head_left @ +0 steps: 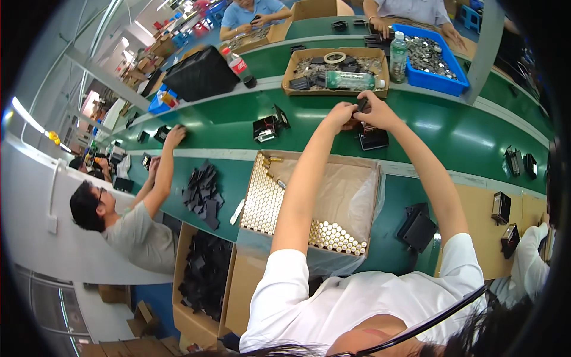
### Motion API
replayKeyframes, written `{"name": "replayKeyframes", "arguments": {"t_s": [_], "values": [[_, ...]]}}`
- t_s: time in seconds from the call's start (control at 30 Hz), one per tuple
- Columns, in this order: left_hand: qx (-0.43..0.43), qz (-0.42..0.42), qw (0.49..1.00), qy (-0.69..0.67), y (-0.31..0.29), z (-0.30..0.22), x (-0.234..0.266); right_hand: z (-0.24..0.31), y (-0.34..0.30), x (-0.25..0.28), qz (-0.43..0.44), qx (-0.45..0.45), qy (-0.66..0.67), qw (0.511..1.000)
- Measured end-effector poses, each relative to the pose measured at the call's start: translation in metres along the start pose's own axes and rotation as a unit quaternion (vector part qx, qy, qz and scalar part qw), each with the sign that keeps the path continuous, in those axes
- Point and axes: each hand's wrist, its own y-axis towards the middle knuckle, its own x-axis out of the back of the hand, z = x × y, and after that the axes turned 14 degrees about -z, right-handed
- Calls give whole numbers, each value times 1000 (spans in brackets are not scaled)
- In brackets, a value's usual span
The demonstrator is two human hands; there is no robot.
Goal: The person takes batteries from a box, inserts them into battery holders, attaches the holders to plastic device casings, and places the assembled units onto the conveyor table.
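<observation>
Both my arms reach forward over the green conveyor belt. My left hand [341,116] and my right hand [380,113] meet there, fingers closed around a small black plastic piece [361,105]. Its exact kind is partly hidden by my fingers. Right below them on the belt sits an opened black device case [373,139] with a shiny inside. Between my forearms and nearer to me stands a cardboard box [375,196], partly filled with upright cylindrical battery cells [262,202] with white and gold ends.
Black flat pads [204,193] lie heaped left of the box. Other device cases [264,128] rest along the belt. Beyond are a carton of parts [288,83], a blue tray [437,83] and bottles [398,56]. A black device [418,229] lies right; co-workers [137,226] sit around.
</observation>
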Motion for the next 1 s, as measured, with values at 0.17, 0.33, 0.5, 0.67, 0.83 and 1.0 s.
{"name": "replayKeyframes", "arguments": {"t_s": [0.17,0.33,0.5,0.67,0.83,1.0], "values": [[-21,-2,998,52,-17,-15,22,1,-41,-12,-262,188,-187,928],[-34,-2,991,133,-24,-45,87,102,-100,-46,164,207,-9,964],[-33,33,980,192,-28,-58,72,134,-114,-139,234,211,-64,947],[-5,13,987,159,-28,-59,91,131,-105,-180,260,213,-106,936],[17,31,993,117,-23,-54,114,127,-105,-191,204,253,-141,935],[20,31,993,111,-17,-59,118,124,-100,-217,85,275,-184,940]]}}
